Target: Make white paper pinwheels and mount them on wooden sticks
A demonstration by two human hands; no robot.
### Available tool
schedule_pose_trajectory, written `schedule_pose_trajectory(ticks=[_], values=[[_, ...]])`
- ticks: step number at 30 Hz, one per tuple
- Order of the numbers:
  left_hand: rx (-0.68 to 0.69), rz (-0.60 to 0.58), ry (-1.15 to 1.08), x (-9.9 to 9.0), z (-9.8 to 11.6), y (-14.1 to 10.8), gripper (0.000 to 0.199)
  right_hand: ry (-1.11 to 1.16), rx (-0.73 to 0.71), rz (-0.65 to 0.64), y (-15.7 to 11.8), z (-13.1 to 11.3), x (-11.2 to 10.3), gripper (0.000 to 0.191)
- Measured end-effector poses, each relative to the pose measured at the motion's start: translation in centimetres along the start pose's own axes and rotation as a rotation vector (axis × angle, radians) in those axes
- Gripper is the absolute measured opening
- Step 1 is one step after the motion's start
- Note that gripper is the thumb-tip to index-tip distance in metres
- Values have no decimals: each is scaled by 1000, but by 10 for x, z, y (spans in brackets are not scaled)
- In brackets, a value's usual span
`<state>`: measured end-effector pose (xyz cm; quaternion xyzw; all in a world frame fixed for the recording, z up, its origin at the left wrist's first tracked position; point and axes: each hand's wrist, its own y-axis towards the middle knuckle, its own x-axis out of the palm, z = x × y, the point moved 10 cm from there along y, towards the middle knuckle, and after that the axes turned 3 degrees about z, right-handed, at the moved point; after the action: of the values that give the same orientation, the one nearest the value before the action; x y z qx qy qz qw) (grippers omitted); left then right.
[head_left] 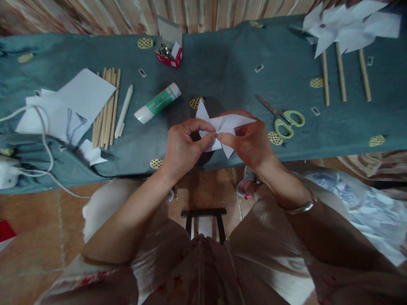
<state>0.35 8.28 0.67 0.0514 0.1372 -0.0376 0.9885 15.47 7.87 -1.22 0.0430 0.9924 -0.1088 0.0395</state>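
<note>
A white paper pinwheel (237, 121) is held between my two hands above the near edge of the cloth-covered table. My left hand (187, 142) pinches it near its centre from the left, thumb and forefinger together. From the right, my right hand (249, 140) grips it, with the thumb at the centre and the other fingers partly hidden behind the paper. The pointed blades stick out around both hands. Whether a small pin sits at the centre, I cannot make out. Scissors with green handles (288, 123) lie just right of my right hand.
Left on the cloth (219, 59) lie a glue stick (158, 103), a white pen (124, 111), wooden sticks (106, 108) and paper sheets (85, 95). A red box of metal pins (169, 53) stands behind. Finished pinwheels on sticks (341, 27) lie back right. A white cable (47, 148) crosses the left end.
</note>
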Motion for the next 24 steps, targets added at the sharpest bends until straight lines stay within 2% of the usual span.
schedule_pose_trajectory(ticks=[2, 6, 10, 12, 14, 17, 24], values=[[50, 12, 15, -1, 5, -1, 6, 7, -1, -12, 2, 3, 0, 29], [81, 35, -1, -2, 6, -1, 22, 84, 13, -11, 5, 7, -1, 25], [20, 46, -226, 1, -1, 1, 61, 181, 43, 0, 8, 8, -1, 27], [-52, 41, -353, 3, -8, 3, 69, 210, 47, 3, 9, 7, -1, 30], [-124, -7, -437, 10, -14, 3, 52, 211, 39, 15, 9, 6, -3, 34], [-203, -103, -437, 20, -21, 0, 21, 202, 43, 16, 9, 4, -3, 37], [-212, -58, -415, 15, -25, -1, 9, 178, 57, -7, 5, -1, 2, 36]])
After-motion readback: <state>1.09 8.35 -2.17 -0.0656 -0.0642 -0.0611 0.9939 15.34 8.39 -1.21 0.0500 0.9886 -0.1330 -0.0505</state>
